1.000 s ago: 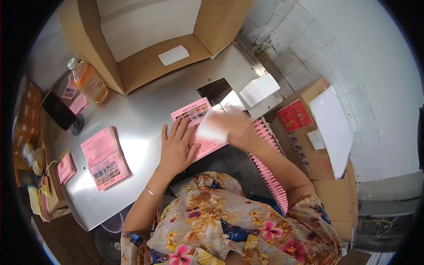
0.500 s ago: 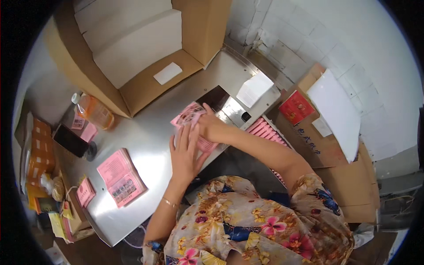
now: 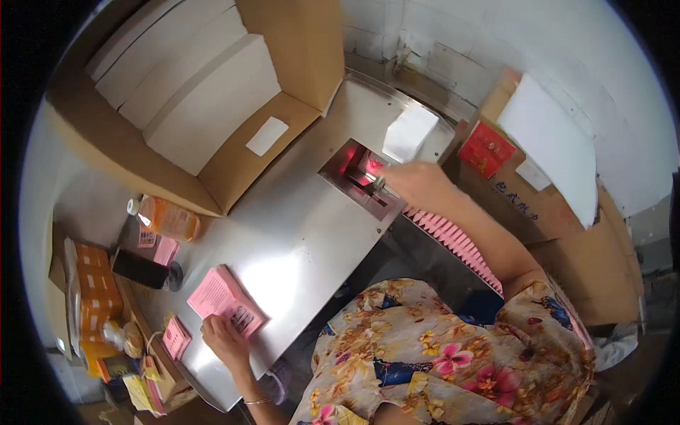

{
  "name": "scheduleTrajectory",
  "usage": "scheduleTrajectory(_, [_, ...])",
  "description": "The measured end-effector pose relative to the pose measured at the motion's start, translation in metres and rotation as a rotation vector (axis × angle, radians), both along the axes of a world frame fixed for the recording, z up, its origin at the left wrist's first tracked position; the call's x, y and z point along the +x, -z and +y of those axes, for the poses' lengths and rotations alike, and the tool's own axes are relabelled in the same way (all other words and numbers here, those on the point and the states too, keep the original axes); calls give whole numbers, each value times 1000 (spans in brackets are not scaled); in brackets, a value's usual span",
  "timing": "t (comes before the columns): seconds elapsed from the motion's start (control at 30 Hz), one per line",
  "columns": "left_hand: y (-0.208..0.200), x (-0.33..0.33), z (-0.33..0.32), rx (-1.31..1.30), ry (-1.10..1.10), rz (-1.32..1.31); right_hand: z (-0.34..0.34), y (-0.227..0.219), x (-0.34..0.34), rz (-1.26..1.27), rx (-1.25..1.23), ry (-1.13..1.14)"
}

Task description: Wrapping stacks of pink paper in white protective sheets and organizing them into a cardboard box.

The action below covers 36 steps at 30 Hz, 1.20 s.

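On the metal table, a stack of pink printed wrappers (image 3: 221, 292) lies at the left. My left hand (image 3: 227, 345) is at its near edge, fingers bent and close together over the wrappers. Whether they pinch one wrapper or several is hidden. To the right, my right hand (image 3: 423, 181) reaches over a rectangular recess (image 3: 341, 176) sunk in the tabletop, its fingers closed beside a small metal fitting (image 3: 379, 183). Red light glows inside the recess. What those fingertips hold, if anything, is hidden by the hand.
A large open carton (image 3: 312, 57) with white stacks stands behind. A bottle of orange liquid (image 3: 168, 218), a phone (image 3: 140, 270) and a small pink stack (image 3: 176, 338) are left. Rows of pink packets (image 3: 453, 237) sit under my right forearm; white sheets (image 3: 411, 133) lie beyond.
The pink packet that both hands held is no longer visible in them. My left hand has moved left to the stack; my right hand has moved right, over the recess, where red light now shows.
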<state>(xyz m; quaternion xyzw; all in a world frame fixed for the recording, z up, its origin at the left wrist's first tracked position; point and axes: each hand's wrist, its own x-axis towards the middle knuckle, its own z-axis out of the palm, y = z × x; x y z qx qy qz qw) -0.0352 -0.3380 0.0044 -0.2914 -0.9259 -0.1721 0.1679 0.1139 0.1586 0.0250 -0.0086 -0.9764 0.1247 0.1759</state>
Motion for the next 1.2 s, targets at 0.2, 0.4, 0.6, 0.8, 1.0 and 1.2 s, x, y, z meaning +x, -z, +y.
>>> scheduleTrajectory(0.2, [-18,17,145,322,321,-21,45,-28,-8,345,106,250])
scheduleTrajectory(0.4, [13,44,212,85,523,-160,57,-14,-15,124,-19,301])
scheduleTrajectory(0.6, [3,41,187,158,597,-238,51,-8,-18,156,123,323])
scheduleTrajectory(0.8, [16,43,173,-76,493,-151,67,-13,-19,311,216,216])
scheduleTrajectory(1.0, [16,46,180,-79,496,-167,54,-17,-25,58,-14,338])
scheduleTrajectory(1.2, [16,44,181,-60,506,-182,47,-20,-20,9,127,358])
